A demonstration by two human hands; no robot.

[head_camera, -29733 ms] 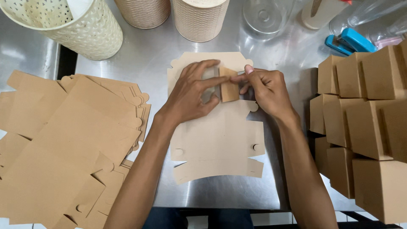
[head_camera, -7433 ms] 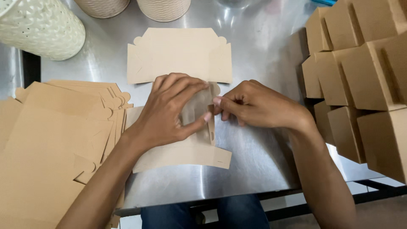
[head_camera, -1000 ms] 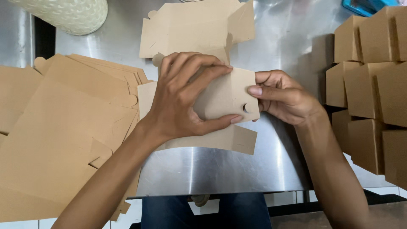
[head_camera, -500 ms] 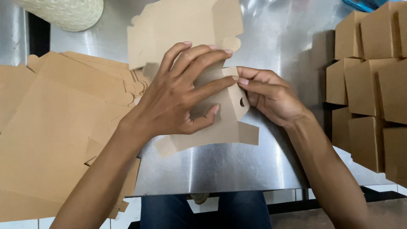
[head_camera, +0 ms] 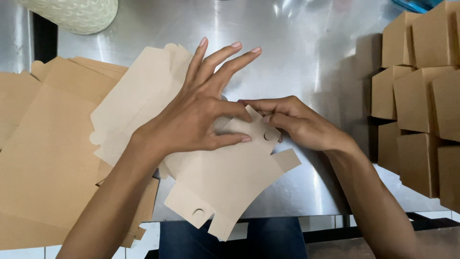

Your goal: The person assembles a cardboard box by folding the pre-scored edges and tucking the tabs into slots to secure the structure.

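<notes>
Kraft-brown and barely started, the flat box blank [head_camera: 230,177] lies at the near table edge, left hand [head_camera: 191,120] pressing it with fingers splayed, right hand [head_camera: 297,124] pinching one slotted flap, finished boxes [head_camera: 421,96] stacked right, unfolded blanks [head_camera: 48,144] left.

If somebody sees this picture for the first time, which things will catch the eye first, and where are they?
In the middle, the left hand and the right hand meet over a flat brown cardboard cutout on the steel table, the right fingers pinching a flap with a round hole. A stack of flat cardboard sheets fills the left side, and folded brown boxes stand piled at the right edge.
</notes>
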